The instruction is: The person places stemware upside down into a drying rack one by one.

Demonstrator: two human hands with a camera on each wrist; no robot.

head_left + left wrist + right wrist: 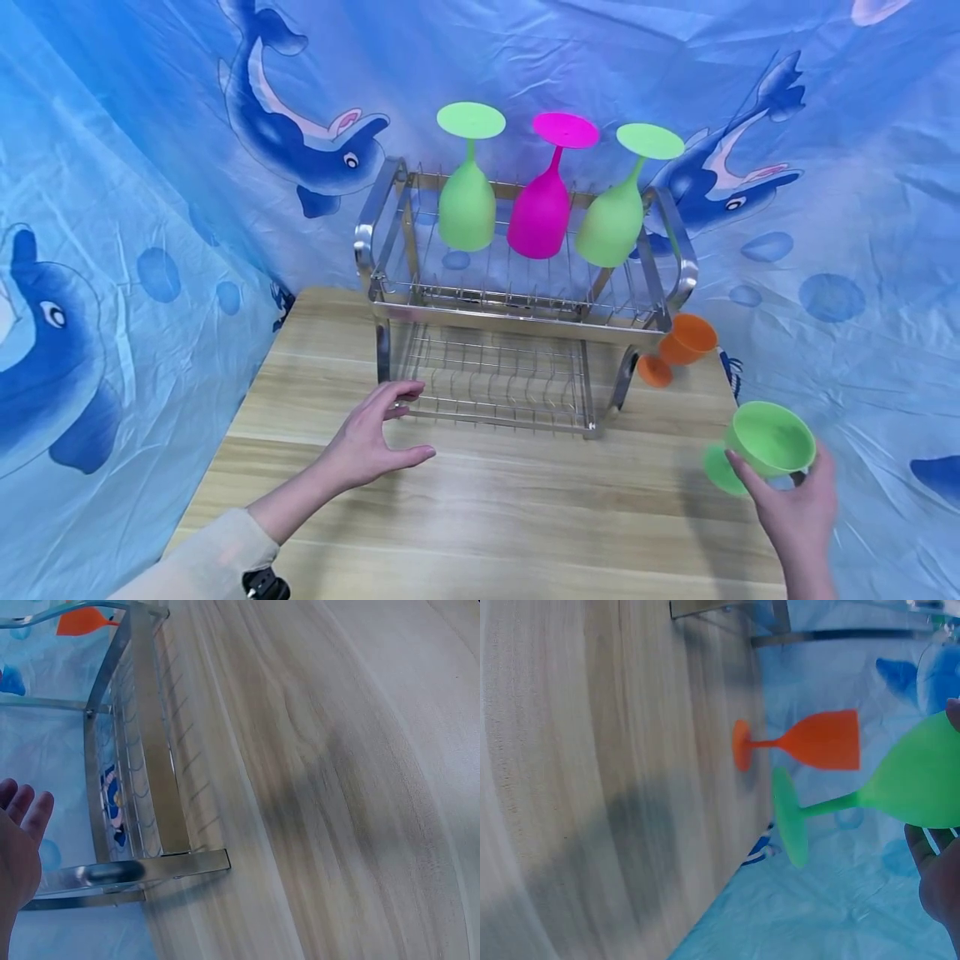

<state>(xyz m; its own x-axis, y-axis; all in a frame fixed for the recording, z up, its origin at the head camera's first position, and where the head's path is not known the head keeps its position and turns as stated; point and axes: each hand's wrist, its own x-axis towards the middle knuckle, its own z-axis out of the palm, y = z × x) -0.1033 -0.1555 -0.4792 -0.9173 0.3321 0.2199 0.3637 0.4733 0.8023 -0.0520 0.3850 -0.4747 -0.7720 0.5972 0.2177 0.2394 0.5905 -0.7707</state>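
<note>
At the right of the head view my right hand [798,508] grips a green goblet [772,437] by its bowl, base downward and mouth up. The right wrist view shows this goblet [919,776] with its stem and round foot apart from an orange goblet [821,741]. That orange goblet [688,340] stands upright on the table beside the rack's right leg. My left hand [367,442] holds nothing; thumb and fingers are spread near the front left of the metal dish rack [517,321]. In the left wrist view, the left hand [19,847] appears at the edge beside the rack.
Upside down on the rack's upper tier are a green goblet [467,204], a pink goblet [540,212] and another green goblet [611,221]. The lower tier [495,375] is a wire grid. Blue dolphin-print cloth [525,50] surrounds the wooden table [480,517].
</note>
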